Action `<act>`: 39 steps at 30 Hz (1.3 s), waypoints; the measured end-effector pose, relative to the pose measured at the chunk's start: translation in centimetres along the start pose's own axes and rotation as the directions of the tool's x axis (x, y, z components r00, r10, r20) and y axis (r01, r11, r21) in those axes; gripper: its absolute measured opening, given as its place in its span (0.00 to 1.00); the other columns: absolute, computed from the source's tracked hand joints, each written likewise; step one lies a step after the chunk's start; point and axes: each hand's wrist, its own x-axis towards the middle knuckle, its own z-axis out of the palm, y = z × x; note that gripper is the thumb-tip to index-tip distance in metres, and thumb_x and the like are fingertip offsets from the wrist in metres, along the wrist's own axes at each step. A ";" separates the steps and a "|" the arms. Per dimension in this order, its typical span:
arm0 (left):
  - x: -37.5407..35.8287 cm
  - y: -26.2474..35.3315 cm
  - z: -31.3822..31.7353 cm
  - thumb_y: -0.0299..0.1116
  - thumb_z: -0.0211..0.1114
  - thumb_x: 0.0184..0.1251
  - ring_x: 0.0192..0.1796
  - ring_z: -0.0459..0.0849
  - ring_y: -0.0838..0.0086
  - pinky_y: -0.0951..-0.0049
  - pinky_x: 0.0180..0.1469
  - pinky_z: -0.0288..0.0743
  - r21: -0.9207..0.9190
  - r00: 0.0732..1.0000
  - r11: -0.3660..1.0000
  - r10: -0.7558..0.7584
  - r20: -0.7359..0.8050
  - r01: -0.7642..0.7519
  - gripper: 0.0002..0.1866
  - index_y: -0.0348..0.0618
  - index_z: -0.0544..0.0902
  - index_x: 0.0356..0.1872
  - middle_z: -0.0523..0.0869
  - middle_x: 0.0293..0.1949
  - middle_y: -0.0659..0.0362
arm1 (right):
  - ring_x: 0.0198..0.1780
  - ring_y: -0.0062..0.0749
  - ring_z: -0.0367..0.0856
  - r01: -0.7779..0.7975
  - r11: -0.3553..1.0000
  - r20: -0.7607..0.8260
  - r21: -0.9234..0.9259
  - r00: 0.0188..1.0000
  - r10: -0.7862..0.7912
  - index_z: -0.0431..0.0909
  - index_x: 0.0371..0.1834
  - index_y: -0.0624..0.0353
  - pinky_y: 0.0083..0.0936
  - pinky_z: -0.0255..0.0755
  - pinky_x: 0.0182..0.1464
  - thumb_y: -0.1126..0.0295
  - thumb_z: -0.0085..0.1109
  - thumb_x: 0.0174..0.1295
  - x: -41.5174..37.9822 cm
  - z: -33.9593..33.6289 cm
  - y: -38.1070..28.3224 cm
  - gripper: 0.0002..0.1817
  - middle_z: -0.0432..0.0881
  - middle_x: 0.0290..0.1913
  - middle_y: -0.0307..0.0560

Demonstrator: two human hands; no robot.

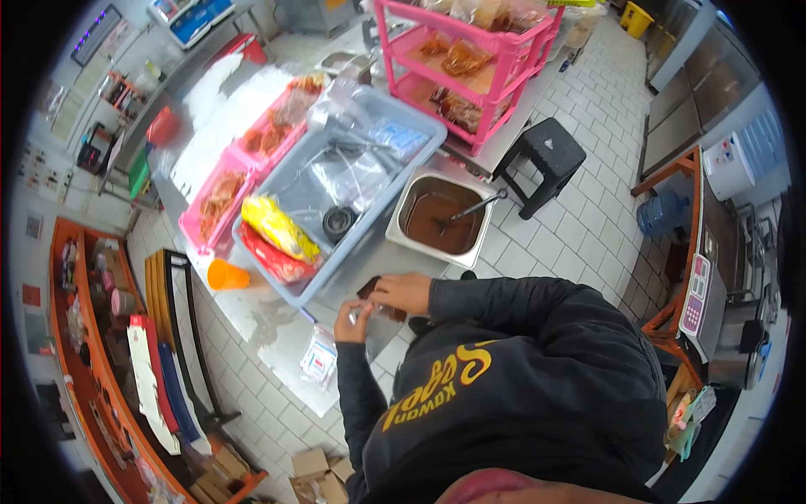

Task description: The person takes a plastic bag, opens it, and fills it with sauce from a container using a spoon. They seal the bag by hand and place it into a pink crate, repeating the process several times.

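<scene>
Close to my body at the table edge, both hands are closed on a small clear plastic bag of dark brown sauce (389, 312). My left hand (350, 322) pinches its left side. My right hand (405, 292) lies over its top, fingers curled and partly hiding it. Just beyond my right hand stands a steel pan (401, 238) of brown sauce, with a ladle (475, 207) resting in it. A packet of small plastic bags (319, 357) lies below my left hand.
A grey-blue tub (353, 252) holds yellow and red packs, clear bags and a black round item. Pink baskets (201, 242) of food sit behind it. An orange cup (228, 275), a pink rack (489, 97) and a black stool (550, 149) stand around.
</scene>
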 end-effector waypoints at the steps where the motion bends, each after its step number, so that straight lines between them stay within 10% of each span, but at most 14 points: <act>1: -0.4 1.1 -0.2 0.32 0.72 0.55 0.40 0.82 0.70 0.73 0.48 0.72 0.075 0.989 0.986 0.148 -0.003 -0.147 0.12 0.37 0.80 0.35 0.84 0.35 0.56 | 0.50 0.37 0.75 -0.001 1.000 -0.007 -0.002 1.000 0.001 0.69 0.49 0.50 0.32 0.77 0.42 0.70 0.54 0.54 0.1 0.0 0.0 0.17 0.74 0.44 0.41; 14: 1.0 21.8 -1.0 0.23 0.70 0.52 0.41 0.81 0.60 0.71 0.46 0.72 0.222 0.852 0.826 0.478 0.213 -0.518 0.12 0.37 0.80 0.39 0.82 0.36 0.52 | 0.44 0.43 0.78 -0.032 0.996 -0.049 0.086 0.998 0.036 0.70 0.54 0.53 0.33 0.74 0.42 0.72 0.53 0.56 -1.4 -16.9 -1.6 0.20 0.76 0.44 0.46; 24: 7.8 37.7 10.0 0.18 0.68 0.47 0.49 0.79 0.62 0.70 0.53 0.70 0.125 0.596 0.584 0.795 0.115 -0.802 0.19 0.38 0.80 0.45 0.81 0.46 0.50 | 0.21 0.44 0.80 -0.297 0.901 -0.527 -0.315 0.845 0.094 0.71 0.42 0.56 0.34 0.73 0.21 0.69 0.60 0.55 -8.1 -40.6 3.1 0.14 0.78 0.21 0.47; 30: 13.4 44.2 16.6 0.18 0.68 0.49 0.46 0.81 0.59 0.68 0.49 0.73 0.130 0.435 0.419 0.890 0.137 -0.898 0.16 0.38 0.82 0.42 0.82 0.42 0.49 | 0.20 0.39 0.81 -0.347 0.838 -0.414 -0.422 0.896 0.162 0.73 0.35 0.64 0.29 0.74 0.24 0.68 0.59 0.55 -8.6 -51.0 11.4 0.11 0.79 0.21 0.51; 39: 20.4 46.2 22.5 0.30 0.62 0.62 0.42 0.83 0.63 0.69 0.38 0.78 0.447 0.454 0.353 0.880 0.141 -0.822 0.15 0.51 0.79 0.51 0.78 0.47 0.58 | 0.20 0.39 0.84 -0.264 0.823 0.074 -0.503 0.936 0.345 0.73 0.35 0.78 0.27 0.77 0.20 0.61 0.59 0.55 -3.4 -53.2 22.9 0.23 0.81 0.28 0.64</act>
